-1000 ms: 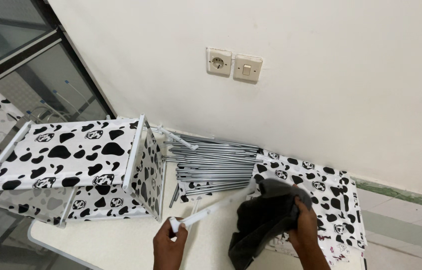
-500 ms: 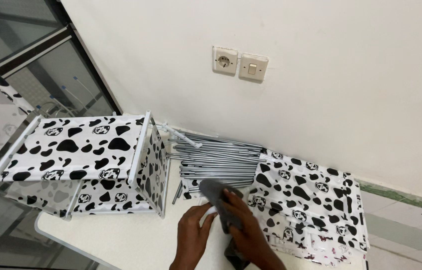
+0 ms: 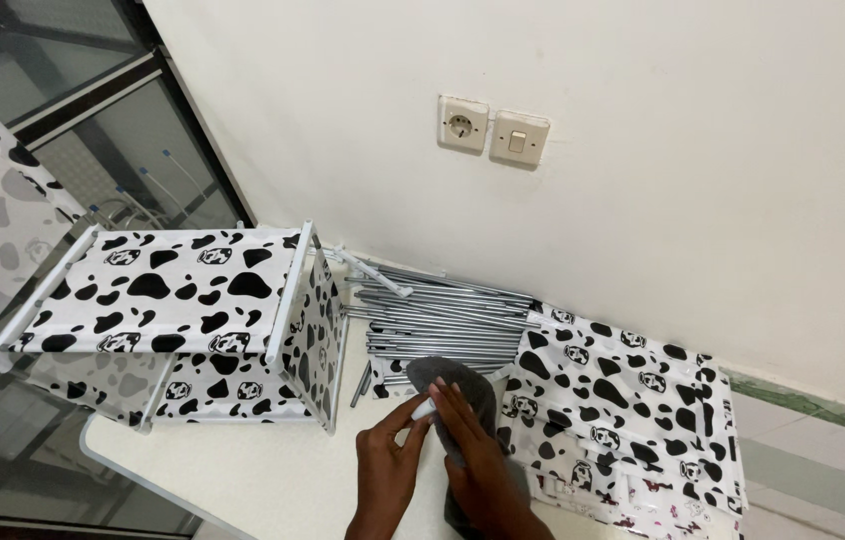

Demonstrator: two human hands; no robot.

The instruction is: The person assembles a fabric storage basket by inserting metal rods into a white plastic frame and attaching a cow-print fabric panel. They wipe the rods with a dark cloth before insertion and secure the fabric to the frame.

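Observation:
My left hand (image 3: pixel 387 468) pinches the near end of a white rod (image 3: pixel 424 409) at the bottom centre. My right hand (image 3: pixel 473 450) presses a dark grey cloth (image 3: pixel 458 384) around that rod, and the cloth hides most of the rod's length. Both hands hover over a white table (image 3: pixel 273 480). Just beyond them lies a pile of several silver metal tubes (image 3: pixel 438 320) against the wall.
A cow-print fabric shelf unit (image 3: pixel 193 315) with white frame bars stands on the left of the table. Folded cow-print fabric panels (image 3: pixel 623 400) lie to the right. A wall socket (image 3: pixel 464 124) and a switch (image 3: pixel 519 139) sit above. Glass panels (image 3: pixel 93 150) are at the left.
My right hand brought the grey cloth from the right onto the white rod and now wraps it. The rod's long visible length is covered. The view shifted slightly left.

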